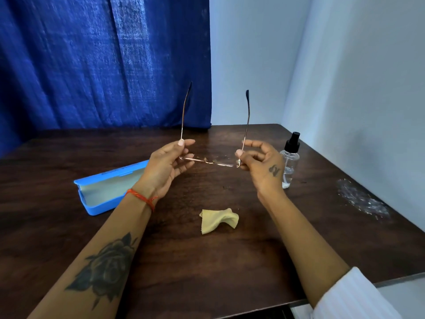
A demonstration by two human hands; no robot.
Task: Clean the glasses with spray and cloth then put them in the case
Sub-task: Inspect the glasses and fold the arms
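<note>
Both hands, left hand [166, 162] and right hand [261, 163], pinch the open glasses [208, 160] at twelve o'clock from the yellow cloth [218, 220]; no legible writing.

A dark wooden table [207, 261] stands in a corner, with a blue curtain [103, 65] behind it and crumpled clear plastic [362, 199] near its right edge.

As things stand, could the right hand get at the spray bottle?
Probably yes, but not at once. The spray bottle stands upright just beside the right hand with nothing between them. That hand's grip is taken by the glasses, so it would have to let go first.
</note>
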